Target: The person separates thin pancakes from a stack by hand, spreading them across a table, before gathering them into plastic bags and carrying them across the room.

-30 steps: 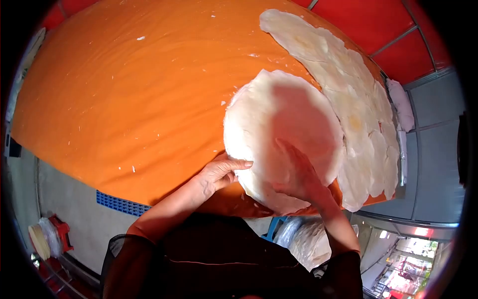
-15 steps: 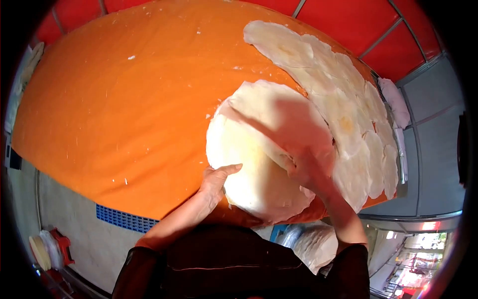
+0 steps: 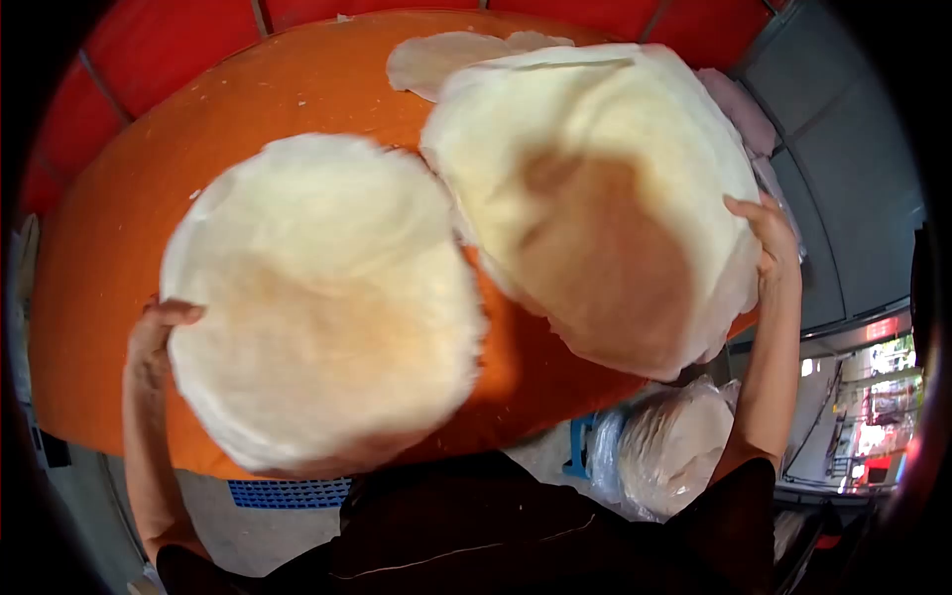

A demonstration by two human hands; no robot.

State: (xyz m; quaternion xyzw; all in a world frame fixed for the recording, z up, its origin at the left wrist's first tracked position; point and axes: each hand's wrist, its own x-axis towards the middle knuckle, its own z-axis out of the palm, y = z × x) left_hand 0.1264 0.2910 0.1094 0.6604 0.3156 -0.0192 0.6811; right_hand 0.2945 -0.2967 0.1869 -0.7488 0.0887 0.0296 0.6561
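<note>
While we pinch left sheet [image 3: 322, 297] by its nine-o'clock rim with left hand [image 3: 159, 332], right hand [image 3: 772, 230] grips right sheet [image 3: 595, 198] at three o'clock; sheets between hands.

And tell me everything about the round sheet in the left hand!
The big, round, cream-white sheet looks thin and soft, like dough, with a wavy edge and a tan area across its middle. It's over the orange cloth; whether it rests there, I can't tell. The left hand holds its left edge, thumb on top.
</note>
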